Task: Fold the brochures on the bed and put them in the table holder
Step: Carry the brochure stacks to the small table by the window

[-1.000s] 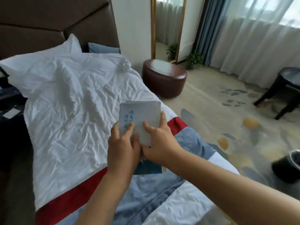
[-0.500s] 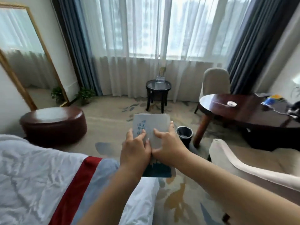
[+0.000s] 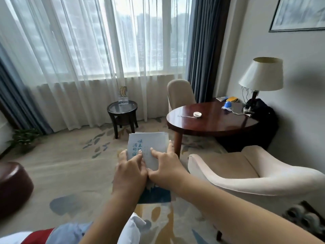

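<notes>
brochures [image 3: 147, 147] held in the air at the centre of the view, above the carpet [image 3: 70, 166] and well apart from the holder [image 3: 123, 100]. their long axis runs up and away from the person: the pale top end points toward the window, the dark blue bottom end toward the person's body. the face printed with blue characters is turned to the camera. layered edges show at the top, so there is more than one sheet, but the count cannot be told.

two hands clasp them. the left hand [image 3: 131, 171] wraps its fingers round the left edge, thumb laid across the front. the right hand [image 3: 166, 167] pinches the right side, thumb flat on the front and one finger up along the right edge. the two hands touch each other.

beyond them, one small round table [image 3: 122, 107] by the sheer curtains [image 3: 84, 71] carries the one clear holder, a card standing in it. to the right stands one large round table [image 3: 212, 123] of dark wood, with one pale chair [image 3: 180, 93] behind it, one lamp [image 3: 262, 74] at its far side and one cream armchair [image 3: 255, 171] in front. a corner of the bed [image 3: 70, 232] shows at the bottom edge.
</notes>
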Demonstrator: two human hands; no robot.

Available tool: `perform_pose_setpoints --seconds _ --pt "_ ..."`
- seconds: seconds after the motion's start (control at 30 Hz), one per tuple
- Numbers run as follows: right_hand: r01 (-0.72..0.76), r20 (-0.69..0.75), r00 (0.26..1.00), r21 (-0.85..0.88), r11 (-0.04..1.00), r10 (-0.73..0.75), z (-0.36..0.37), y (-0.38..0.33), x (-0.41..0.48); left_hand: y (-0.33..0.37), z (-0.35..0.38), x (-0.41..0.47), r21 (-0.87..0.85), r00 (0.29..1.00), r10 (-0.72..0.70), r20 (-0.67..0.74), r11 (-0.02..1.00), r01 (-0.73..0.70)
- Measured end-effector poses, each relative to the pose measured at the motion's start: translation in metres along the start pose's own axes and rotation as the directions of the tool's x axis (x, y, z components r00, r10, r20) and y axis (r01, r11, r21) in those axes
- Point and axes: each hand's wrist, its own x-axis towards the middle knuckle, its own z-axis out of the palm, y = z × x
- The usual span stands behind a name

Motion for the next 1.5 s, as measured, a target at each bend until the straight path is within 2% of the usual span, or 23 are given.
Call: perform_pose_setpoints --seconds 0.37,0.57,0.8,1.07,1.37,1.5 --pt "0.067 0.053 0.996 -0.005 0.998 -0.067 -0.04 0.027 0.13 0.036 0.043 0.112 0.036 0.997 -0.073 -0.012 0.997 0.074" --pt "0.063 0.065 0.996 0.025 0.998 -0.065 -0.033 0.03 0.199 0.015 0.057 0.174 0.064 0.997 -0.074 0.024 0.995 0.073" --pt "0.058 0.01 0.998 0.04 0.998 -0.059 -0.016 -0.007 0.325 -0.025 0.065 0.311 0.101 0.997 -0.065 0.032 0.993 0.062" --pt "0.029 -0.029 0.999 0.105 0.994 -0.026 -0.021 -0.054 0.464 -0.046 0.051 0.46 0.041 0.997 -0.038 0.071 0.999 0.035" --pt "0.012 -0.003 1.0 0.099 0.995 -0.012 -0.034 -0.042 0.629 -0.051 0.104 0.617 0.032 0.993 -0.05 0.107 0.998 0.047" --pt "0.056 0.01 0.998 0.08 0.995 -0.057 -0.044 -0.032 0.712 -0.045 0.124 0.686 0.05 0.993 -0.068 0.095 0.997 0.063"
